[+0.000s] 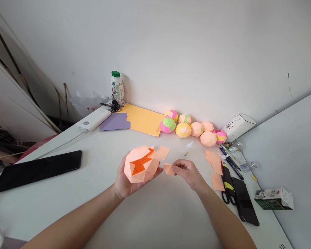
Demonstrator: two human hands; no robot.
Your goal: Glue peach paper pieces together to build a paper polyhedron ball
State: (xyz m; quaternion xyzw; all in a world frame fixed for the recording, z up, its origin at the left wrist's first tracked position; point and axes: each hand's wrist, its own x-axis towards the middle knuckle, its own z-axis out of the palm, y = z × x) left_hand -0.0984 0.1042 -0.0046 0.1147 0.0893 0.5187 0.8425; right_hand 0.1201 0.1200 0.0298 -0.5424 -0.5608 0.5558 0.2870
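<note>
My left hand (122,185) cradles a peach faceted paper ball (145,174) from below, its fingertips showing at the right side. The ball has an irregular gap in its upper side, and its bright orange inside shows through. Just to the right, my right hand (188,173) pinches a small folded peach paper piece (168,168) between thumb and fingers. That piece is close to the ball's right side, apart from it. Behind them a flat peach paper square (162,152) lies on the white table (150,221).
Several colourful paper balls (183,130) stand along the wall. Right: peach paper sheets (214,162), scissors (228,199), pens (232,159), a phone (245,200), a small carton (273,199). Left: a black tablet-like slab (38,170), white power strip (94,119), yellow sheet (143,119), purple sheet (115,122), bottle (118,90).
</note>
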